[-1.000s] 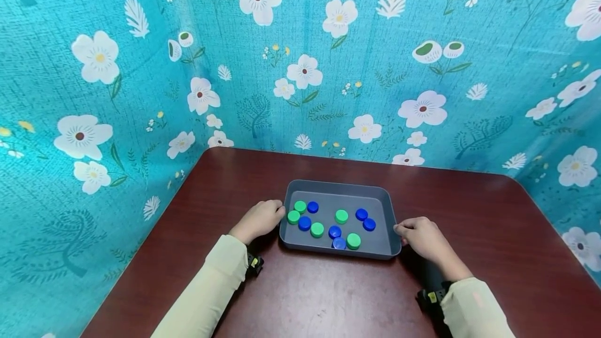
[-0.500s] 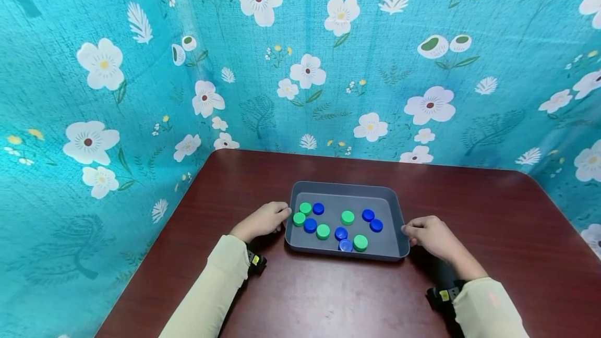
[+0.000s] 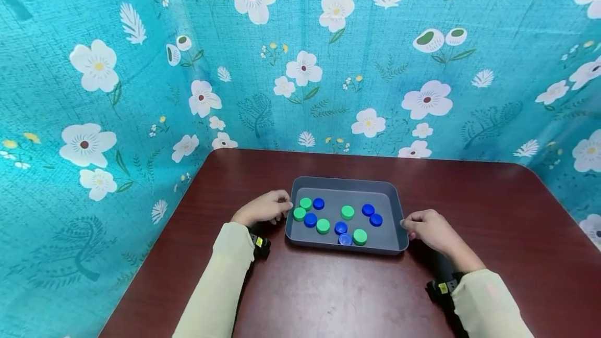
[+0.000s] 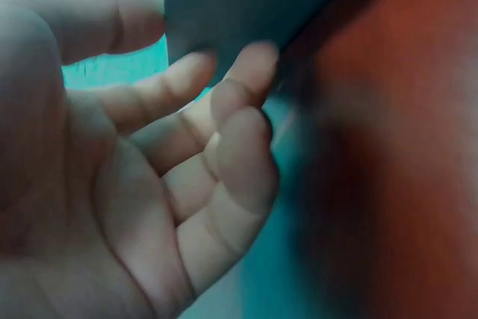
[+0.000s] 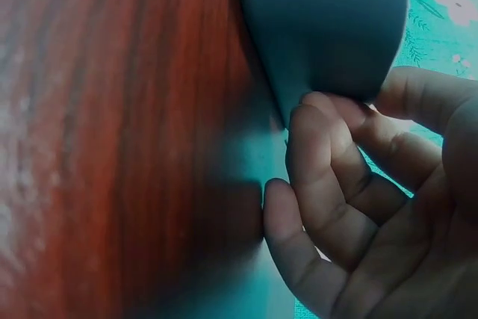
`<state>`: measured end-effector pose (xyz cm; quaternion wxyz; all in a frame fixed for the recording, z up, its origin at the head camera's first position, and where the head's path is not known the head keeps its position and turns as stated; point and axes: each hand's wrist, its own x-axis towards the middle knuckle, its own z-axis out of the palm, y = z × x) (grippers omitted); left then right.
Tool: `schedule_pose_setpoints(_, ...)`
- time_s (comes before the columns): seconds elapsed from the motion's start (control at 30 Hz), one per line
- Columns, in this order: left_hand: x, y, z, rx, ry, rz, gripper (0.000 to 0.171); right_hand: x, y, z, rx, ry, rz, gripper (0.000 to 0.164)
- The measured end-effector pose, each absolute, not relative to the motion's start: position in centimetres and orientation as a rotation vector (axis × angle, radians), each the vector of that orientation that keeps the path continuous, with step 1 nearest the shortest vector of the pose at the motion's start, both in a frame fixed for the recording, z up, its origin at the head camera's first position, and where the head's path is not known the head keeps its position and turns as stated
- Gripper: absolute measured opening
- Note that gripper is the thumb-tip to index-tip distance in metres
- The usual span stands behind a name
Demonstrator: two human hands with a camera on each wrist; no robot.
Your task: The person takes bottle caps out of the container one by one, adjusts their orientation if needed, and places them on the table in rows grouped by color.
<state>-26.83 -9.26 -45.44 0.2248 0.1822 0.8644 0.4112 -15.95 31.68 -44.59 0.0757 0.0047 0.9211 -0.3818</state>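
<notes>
A dark grey rectangular tray (image 3: 347,184) lies on the table, holding several green and blue bottle caps, among them a green cap (image 3: 347,212) and a blue cap (image 3: 368,209). At its left end is my left hand (image 3: 268,206). In the left wrist view, the thumb and index fingertip touch the tray wall (image 4: 239,5) with a gap between them, the other fingers loosely bent. My right hand (image 3: 429,229) pinches the right end of the tray. In the right wrist view, the thumb lies over the rim and fingers lie against the outer wall (image 5: 321,28).
A dark reddish-brown table (image 3: 328,291) with a glossy front area bears the tray. Behind it and to the left hangs a turquoise flowered curtain (image 3: 263,82). A black wrist camera (image 3: 260,245) sits on the left wrist and another (image 3: 441,290) on the right.
My left fingers have spread and loosened at the tray's left end. The right hand keeps its pinch. The head view has shifted slightly; the caps keep their places in the tray.
</notes>
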Motion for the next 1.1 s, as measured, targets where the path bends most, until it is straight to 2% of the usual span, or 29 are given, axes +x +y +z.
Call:
schedule_pose_setpoints(0.07,-28.0,-8.8,-45.8,0.458,2.370,1.233,0.024,-15.9,31.8,-44.7,0.018,2.769,-1.152,0.031)
schedule_pose_setpoints(0.2,-29.5,-8.7,-47.4,0.327,2.243,1.520,0.045,-16.2,31.1,-45.4,0.013,2.746,-1.168,0.030)
schedule_pose_setpoints(0.27,-29.8,-8.8,-48.1,0.270,2.184,1.624,0.049,-16.3,30.8,-45.6,0.005,2.727,-1.176,0.030)
schedule_pose_setpoints(0.8,-31.9,-7.8,-48.4,0.448,2.022,1.758,0.053,-16.4,31.9,-44.1,0.048,2.796,-1.008,0.031)
schedule_pose_setpoints(1.0,-31.7,-7.9,-48.7,0.456,1.990,1.745,0.055,-16.5,32.1,-40.9,0.086,2.988,-0.927,0.054)
schedule_pose_setpoints(1.1,-31.6,-8.2,-48.9,0.435,2.006,1.736,0.054,-17.1,30.8,-39.4,0.072,3.091,-0.960,0.052)
